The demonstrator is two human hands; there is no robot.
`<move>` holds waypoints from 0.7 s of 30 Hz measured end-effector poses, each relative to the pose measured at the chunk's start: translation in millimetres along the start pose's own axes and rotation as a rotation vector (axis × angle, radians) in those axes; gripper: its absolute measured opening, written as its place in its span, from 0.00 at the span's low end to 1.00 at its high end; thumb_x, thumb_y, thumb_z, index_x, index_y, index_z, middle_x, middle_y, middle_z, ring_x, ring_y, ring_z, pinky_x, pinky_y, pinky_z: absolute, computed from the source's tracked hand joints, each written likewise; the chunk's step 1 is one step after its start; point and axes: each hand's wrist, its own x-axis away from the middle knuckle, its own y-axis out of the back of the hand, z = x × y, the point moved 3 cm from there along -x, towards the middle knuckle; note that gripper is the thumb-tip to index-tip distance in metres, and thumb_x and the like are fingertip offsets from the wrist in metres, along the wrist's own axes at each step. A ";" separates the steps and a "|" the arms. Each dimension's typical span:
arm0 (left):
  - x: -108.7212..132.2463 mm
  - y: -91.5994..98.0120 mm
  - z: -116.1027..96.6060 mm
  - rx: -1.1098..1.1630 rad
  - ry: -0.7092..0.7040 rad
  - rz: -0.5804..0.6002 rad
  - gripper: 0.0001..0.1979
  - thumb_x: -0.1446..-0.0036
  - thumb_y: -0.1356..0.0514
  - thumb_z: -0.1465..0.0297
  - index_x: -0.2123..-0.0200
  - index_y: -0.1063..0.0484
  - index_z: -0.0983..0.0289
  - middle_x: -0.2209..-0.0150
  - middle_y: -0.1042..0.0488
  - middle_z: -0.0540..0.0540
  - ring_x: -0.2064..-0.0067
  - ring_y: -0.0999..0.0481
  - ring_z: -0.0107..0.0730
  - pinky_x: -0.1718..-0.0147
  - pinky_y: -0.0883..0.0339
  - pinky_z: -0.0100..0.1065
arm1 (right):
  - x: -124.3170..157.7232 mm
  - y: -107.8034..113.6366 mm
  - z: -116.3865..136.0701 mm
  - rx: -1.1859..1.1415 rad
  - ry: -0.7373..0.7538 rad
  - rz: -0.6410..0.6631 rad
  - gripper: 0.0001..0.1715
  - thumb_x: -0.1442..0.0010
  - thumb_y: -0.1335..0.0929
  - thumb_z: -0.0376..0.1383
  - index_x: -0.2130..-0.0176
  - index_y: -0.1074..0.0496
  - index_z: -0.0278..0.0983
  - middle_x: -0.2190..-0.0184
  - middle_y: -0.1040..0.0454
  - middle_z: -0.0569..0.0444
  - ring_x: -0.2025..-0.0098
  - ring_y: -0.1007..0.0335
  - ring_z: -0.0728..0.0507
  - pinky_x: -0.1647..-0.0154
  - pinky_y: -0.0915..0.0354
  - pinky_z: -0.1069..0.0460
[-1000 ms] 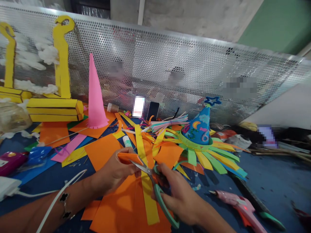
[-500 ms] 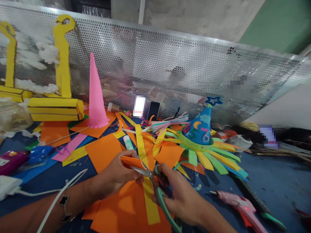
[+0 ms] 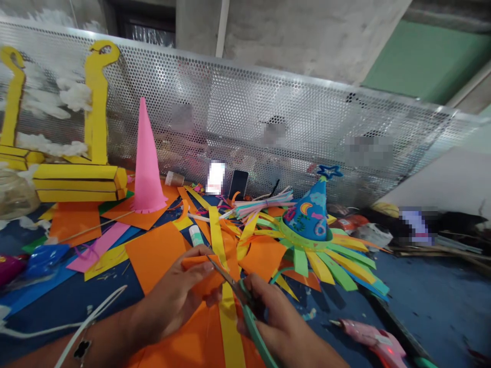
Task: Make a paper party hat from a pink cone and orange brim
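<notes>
My left hand (image 3: pixel 172 296) pinches a small piece of orange paper (image 3: pixel 201 271) between thumb and fingers. My right hand (image 3: pixel 278 327) grips green-handled scissors (image 3: pixel 249 322), whose steel blades (image 3: pixel 226 281) lie against the edge of that orange piece. Below both hands, a long yellow paper strip (image 3: pixel 230 332) runs over a sheet of orange paper (image 3: pixel 192 342). The lower handle of the scissors runs out of view at the bottom edge.
Paper scraps cover the blue work surface (image 3: pixel 429 301). A pink paper cone (image 3: pixel 146 168), a blue party hat (image 3: pixel 309 217), a glue stick (image 3: pixel 195 235), a pink glue gun (image 3: pixel 368 340), yellow paper models (image 3: pixel 79 184) and a white cable (image 3: pixel 92 322) lie around. A perforated metal sheet (image 3: pixel 245 97) stands behind.
The whole scene has shifted lower in the view. The scissors now stand more steeply, their blades angled up across the orange piece, and both hands sit lower.
</notes>
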 end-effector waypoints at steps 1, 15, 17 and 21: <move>-0.1 -1.2 -1.1 -0.004 -0.020 -0.004 0.17 0.47 0.24 0.61 0.66 0.27 0.60 0.69 0.26 0.48 0.70 0.25 0.28 0.72 0.33 0.30 | -0.4 -1.4 -0.9 -0.036 -0.006 -0.001 0.17 0.42 0.29 0.43 0.66 0.41 0.41 0.70 0.38 0.61 0.69 0.46 0.47 0.69 0.47 0.51; 3.6 -9.0 -3.1 -0.041 -0.037 0.057 0.17 0.46 0.24 0.62 0.65 0.28 0.63 0.70 0.23 0.49 0.73 0.20 0.31 0.74 0.32 0.29 | -2.3 -8.1 5.8 -0.235 0.002 0.005 0.27 0.40 0.26 0.56 0.63 0.36 0.40 0.68 0.38 0.60 0.67 0.45 0.47 0.66 0.43 0.52; 4.7 -9.6 -5.5 -0.045 -0.031 0.054 0.16 0.45 0.25 0.62 0.65 0.27 0.64 0.69 0.24 0.49 0.73 0.20 0.30 0.74 0.31 0.30 | -3.1 -10.4 2.6 -0.261 -0.001 0.002 0.28 0.40 0.27 0.58 0.64 0.38 0.40 0.70 0.40 0.61 0.69 0.47 0.48 0.68 0.45 0.52; 5.3 -9.6 -5.8 -0.002 -0.022 0.030 0.16 0.44 0.25 0.63 0.64 0.28 0.64 0.65 0.23 0.49 0.72 0.20 0.30 0.73 0.30 0.31 | -5.8 -17.9 -1.5 -0.315 0.014 0.024 0.30 0.39 0.28 0.61 0.65 0.39 0.40 0.70 0.40 0.61 0.69 0.48 0.48 0.69 0.45 0.52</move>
